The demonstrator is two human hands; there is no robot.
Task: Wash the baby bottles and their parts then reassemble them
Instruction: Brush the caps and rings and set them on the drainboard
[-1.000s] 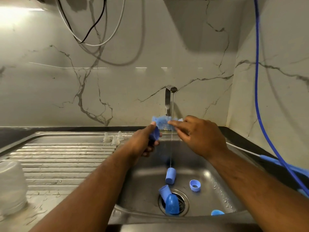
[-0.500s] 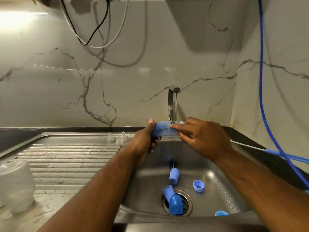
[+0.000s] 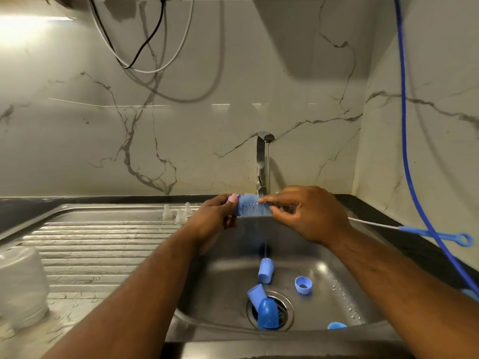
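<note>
one clear bottle sits far left on the draining board, blurred, seemingly upended to dry; three clear teats stand at the board's back edge, so those look washed. centre now: left hand grips the handle end of the blue bottle brush, right hand pinches its bristles under a thin stream from the tap, and the brush looks to be getting a rinse. down in the sink blue parts wait: one cap below the stream, another cap by the drain, a dome lid, a screw ring. far right, a thin brush lies on the counter. roughly halfway, i'd judge: blue parts to wash, reassembly not begun
</note>
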